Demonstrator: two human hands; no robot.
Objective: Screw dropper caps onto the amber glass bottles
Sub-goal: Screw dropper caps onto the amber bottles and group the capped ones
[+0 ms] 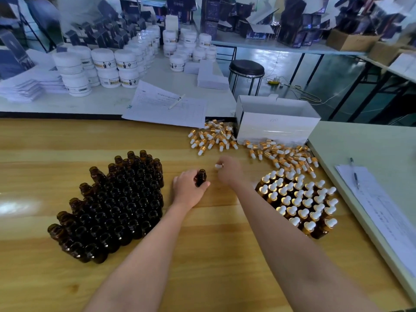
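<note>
On the table (220, 255), the biggest risk I see is the packed block of open bottles (117, 203) just left of the left hand (189, 188). I judge a stray wrist or forearm there could topple a whole row. The capped bottles (299, 201) to the right of the right hand (229, 170) could be knocked the same way, and the loose caps (281, 154) beyond that hand could scatter. A cap brought in tilted may go on crooked. The left hand curls round one open bottle (201, 177), mouth up, between the two hands. The right hand pinches a cap (218, 165) at its fingertips, near the bottle but not touching it.
</note>
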